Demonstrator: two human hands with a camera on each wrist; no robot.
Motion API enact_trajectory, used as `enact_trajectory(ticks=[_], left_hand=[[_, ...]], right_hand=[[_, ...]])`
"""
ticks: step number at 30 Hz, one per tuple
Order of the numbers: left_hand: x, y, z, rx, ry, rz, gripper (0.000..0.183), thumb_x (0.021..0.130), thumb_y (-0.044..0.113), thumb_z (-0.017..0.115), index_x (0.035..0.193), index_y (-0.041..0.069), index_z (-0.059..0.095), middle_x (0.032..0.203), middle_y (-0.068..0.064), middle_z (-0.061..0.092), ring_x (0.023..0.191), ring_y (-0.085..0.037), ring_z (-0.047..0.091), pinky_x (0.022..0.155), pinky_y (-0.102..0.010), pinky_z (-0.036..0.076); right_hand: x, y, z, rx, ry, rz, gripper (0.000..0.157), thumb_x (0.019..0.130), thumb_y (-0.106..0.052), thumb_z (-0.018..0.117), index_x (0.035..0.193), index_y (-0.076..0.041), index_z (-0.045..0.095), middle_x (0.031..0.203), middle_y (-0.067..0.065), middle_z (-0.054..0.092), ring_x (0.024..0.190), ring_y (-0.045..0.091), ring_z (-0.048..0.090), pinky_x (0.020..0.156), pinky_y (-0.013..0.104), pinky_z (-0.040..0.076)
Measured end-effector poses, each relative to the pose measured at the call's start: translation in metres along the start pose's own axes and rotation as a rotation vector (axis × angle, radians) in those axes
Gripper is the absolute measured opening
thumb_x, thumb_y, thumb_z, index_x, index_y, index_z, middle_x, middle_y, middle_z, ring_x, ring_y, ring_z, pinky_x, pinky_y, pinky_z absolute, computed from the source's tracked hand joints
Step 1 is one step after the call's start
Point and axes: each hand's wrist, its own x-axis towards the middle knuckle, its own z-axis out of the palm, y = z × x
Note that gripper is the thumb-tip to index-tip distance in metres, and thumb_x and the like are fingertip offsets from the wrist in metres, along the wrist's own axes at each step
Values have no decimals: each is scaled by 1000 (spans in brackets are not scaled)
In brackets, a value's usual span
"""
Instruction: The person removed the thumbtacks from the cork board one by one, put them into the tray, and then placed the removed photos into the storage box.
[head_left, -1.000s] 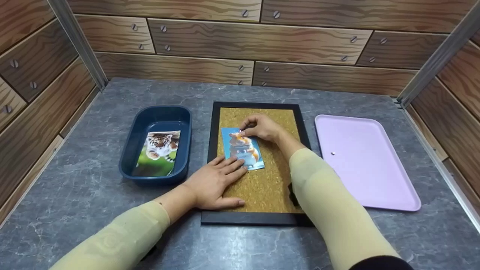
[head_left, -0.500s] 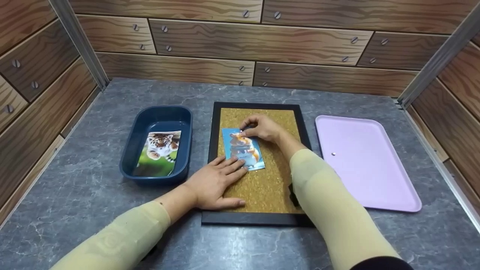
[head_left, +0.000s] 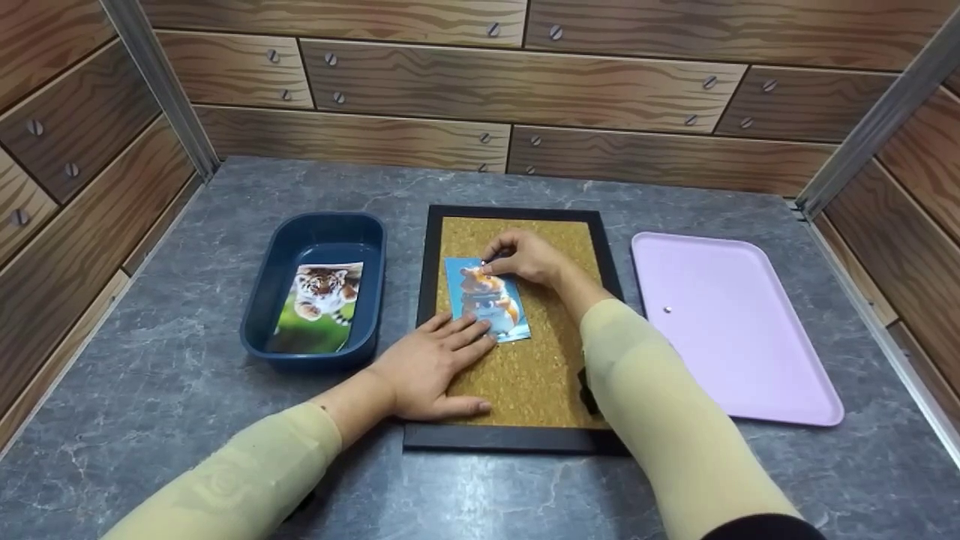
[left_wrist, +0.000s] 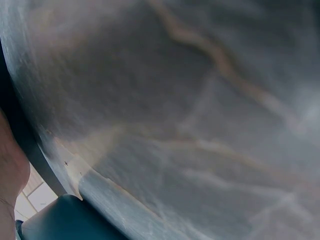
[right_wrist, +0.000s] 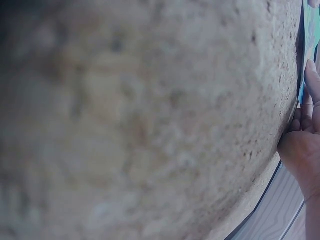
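A picture card (head_left: pixel 491 296) with an orange-and-white animal on blue lies on the cork board (head_left: pixel 525 386), inside its black frame. My right hand (head_left: pixel 526 256) pinches a small silvery pushpin (head_left: pixel 483 264) against the card's upper edge; the thumb and fingers hide most of it. Flat on the board and frame's left side rests my left hand (head_left: pixel 433 367), its fingers straight and fingertips on the card's lower left part. The left wrist view shows mostly blurred tabletop, with part of the hand (left_wrist: pixel 11 167) at the left edge. In the right wrist view, blurred cork fills most.
On the left stands a dark blue basin (head_left: pixel 253 315) holding a tiger cub picture (head_left: pixel 319 307). A pale purple tray (head_left: pixel 735 322) lies to the right, with one small silvery pin (head_left: pixel 667 309) on it. Wood-patterned walls (head_left: pixel 510 82) enclose the grey marbled table (head_left: pixel 480 487).
Both hands keep their places on the card and board. Only the head view has shifted very slightly.
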Motion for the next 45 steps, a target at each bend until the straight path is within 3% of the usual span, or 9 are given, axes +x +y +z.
enact_trajectory(ticks=[20,29,45], left_hand=[[-1,0,0,-6,-2,-6,95,101,80,35,166,11,37,171,-11,32,160,-29,26,129,-53,18],[-1,0,0,-10,0,-6,95,101,80,36,166,11,37,171,-11,32,160,-29,26,129,-53,19],[0,0,1,-8,-7,-7,96,101,81,33,167,11,36,172,-11,31,160,-30,25,129,-53,18]], right_hand=[[1,1,-1,-10,-11,-25,10,94,-6,82,98,0,76,114,9,71,110,21,61,102,35,47],[0,2,-3,-18,-18,-13,11,96,-7,79,101,2,76,127,14,67,126,28,58,114,41,43],[0,2,-6,-43,-51,-24,16,99,-9,76,107,5,77,138,19,65,135,33,56,119,43,39]])
